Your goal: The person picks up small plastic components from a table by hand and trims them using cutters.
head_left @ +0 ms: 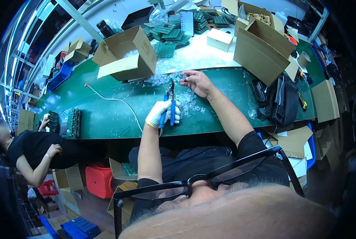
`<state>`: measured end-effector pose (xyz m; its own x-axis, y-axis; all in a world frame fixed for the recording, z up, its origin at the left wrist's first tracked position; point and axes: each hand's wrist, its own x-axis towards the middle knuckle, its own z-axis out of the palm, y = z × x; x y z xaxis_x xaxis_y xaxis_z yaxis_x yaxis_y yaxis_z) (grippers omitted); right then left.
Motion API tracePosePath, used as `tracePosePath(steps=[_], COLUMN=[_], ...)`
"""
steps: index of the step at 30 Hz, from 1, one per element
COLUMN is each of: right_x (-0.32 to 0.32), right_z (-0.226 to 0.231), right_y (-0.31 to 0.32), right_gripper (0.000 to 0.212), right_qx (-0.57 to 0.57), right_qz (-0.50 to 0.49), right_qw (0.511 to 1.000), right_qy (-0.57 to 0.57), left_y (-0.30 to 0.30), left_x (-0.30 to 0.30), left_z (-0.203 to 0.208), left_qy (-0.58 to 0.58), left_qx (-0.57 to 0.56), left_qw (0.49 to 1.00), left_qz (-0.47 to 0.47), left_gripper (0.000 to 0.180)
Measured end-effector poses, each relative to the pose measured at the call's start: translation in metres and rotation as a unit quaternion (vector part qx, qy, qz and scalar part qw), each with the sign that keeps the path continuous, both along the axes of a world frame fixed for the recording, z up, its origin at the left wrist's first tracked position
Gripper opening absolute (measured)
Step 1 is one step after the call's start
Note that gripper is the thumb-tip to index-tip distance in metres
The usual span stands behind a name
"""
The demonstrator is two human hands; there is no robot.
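- I watch remotely as the gloved left hand (pixel 164 112) grips blue-handled cutters (pixel 173 105) above the green tabletop (pixel 110 115), fingers wrapped round the handles, jaws pointing away from the wearer.
- Beside the tool, the bare right hand (pixel 199 83) reaches in at the edge of a heap of small clear pieces (pixel 162 79); its fingers are bent with their tips close together, and I cannot tell whether they pinch a piece.
- More loose clear pieces (pixel 189 98) lie scattered between the forearms, just right of the cutters.
- The chief hazard, in my judgement: those bare fingertips sit near the jaws, so a squeeze at the wrong instant could nip skin.
- A dragged wrist could sweep the scattered pieces toward the tabletop's near edge and onto the floor.
- A white cable (pixel 111 99) runs toward the left forearm, where a sideways swing might snag it.
- Behind the heap stands an open cardboard box (pixel 146 55); a bump from the cutters' tips could shove it.
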<state>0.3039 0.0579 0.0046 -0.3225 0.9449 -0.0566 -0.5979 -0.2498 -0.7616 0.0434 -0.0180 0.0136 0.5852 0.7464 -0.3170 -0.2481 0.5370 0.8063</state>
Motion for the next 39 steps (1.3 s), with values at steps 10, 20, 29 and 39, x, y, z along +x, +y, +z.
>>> tracePosePath(steps=[10, 20, 29, 39], right_x=[-0.012, -0.019, -0.020, -0.012], right_z=[0.003, -0.007, -0.008, -0.007], right_y=[-0.012, -0.012, -0.012, -0.012], right_gripper=[0.032, 0.024, 0.025, 0.025], right_qx=[0.055, 0.138, 0.134, 0.143], right_qz=[-0.047, -0.085, -0.096, -0.075], right_qw=[0.995, 0.961, 0.955, 0.949], right_qy=[-0.062, -0.225, -0.248, -0.272], left_y=[0.003, 0.003, 0.001, -0.008], left_x=[-0.001, 0.000, 0.003, 0.006], left_z=[-0.003, -0.006, -0.002, 0.017], left_qy=[-0.024, -0.049, -0.005, 0.078], left_qx=[-0.045, -0.045, -0.032, 0.013], left_qw=[0.998, 0.997, 0.999, 0.997], left_qz=[-0.021, -0.034, -0.026, -0.004], left_gripper=[0.056, 0.059, 0.055, 0.039])
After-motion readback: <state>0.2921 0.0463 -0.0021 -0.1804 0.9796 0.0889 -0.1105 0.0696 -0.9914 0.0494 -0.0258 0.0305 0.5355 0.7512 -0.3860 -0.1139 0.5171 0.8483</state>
